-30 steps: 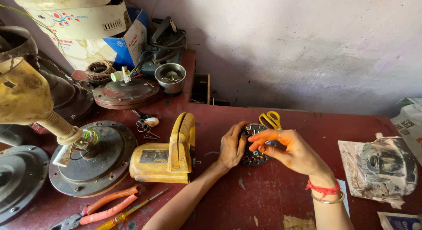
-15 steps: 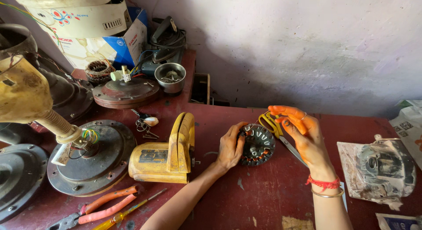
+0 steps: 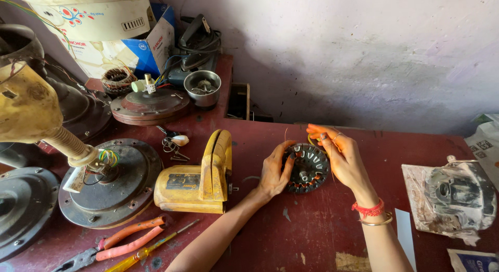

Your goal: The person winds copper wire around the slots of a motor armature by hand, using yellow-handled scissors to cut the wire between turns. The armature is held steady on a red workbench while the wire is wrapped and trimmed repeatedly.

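The stator [image 3: 307, 168], a dark slotted ring with copper windings, lies flat on the red table [image 3: 312, 235], near the middle, a little toward the wall. Your left hand [image 3: 274, 170] cups its left edge, fingers curled over the rim and touching it, so it is steadied rather than lifted. Your right hand [image 3: 340, 155] sits just over its upper right edge, thumb and fingertips pinched together on a thin wire [image 3: 331, 165] that runs down across the ring's right side. A second fine strand rises near the ring's top left; you cannot tell which hand, if either, holds it. Red threads and a bangle circle your right wrist.

Just left of your left hand stands a yellow tool [image 3: 200, 178] with a handle, near but apart from the stator. Beyond it lies a grey fan motor cover [image 3: 117, 186] with coloured wires at its hub, and a cream fan body [image 3: 31, 108] leans above it. In front of these, pliers [image 3: 117, 243] with orange grips and a yellow screwdriver [image 3: 150, 248] lie side by side. Farther back sit a brown motor cover [image 3: 150, 105], a small metal bowl [image 3: 202, 87] and a blue and white box [image 3: 135, 43]. Well to your right, a grey metal part [image 3: 460, 194] rests on paper.
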